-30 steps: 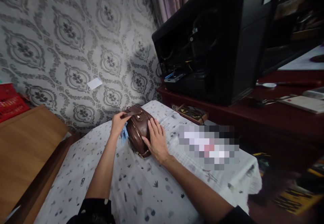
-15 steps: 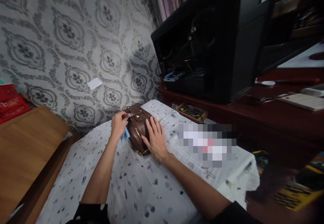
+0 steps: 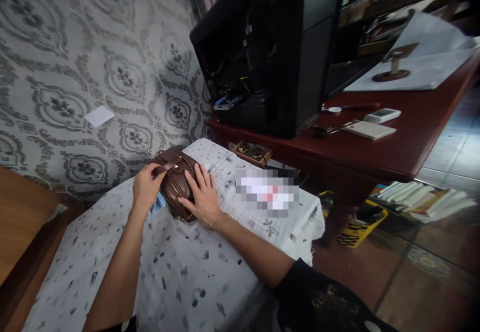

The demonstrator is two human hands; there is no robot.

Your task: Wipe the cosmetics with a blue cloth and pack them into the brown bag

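A brown leather handbag [image 3: 176, 184] with gold-coloured zips and studs lies on a white printed cloth [image 3: 180, 272]. My left hand [image 3: 145, 187] is closed on the bag's flat strap [image 3: 168, 167], pinching it between thumb and fingers at the bag's left side. Just below that hand, a bit of light blue material [image 3: 158, 204] shows against the bag; what it belongs to is hidden. Flat on the bag's right side rests my right hand [image 3: 204, 197], open, with its fingers spread.
A black computer case [image 3: 258, 67] stands on a dark red desk [image 3: 352, 157] to the right. Below the desk are a yellow basket [image 3: 360, 227] and several books [image 3: 427, 199]. A pixelated patch covers something on the cloth. The patterned wall [image 3: 123, 72] rises behind the bag.
The view has swung right, showing more of the desk and floor. My left hand keeps its hold on the strap, and the right hand stays spread on the bag.
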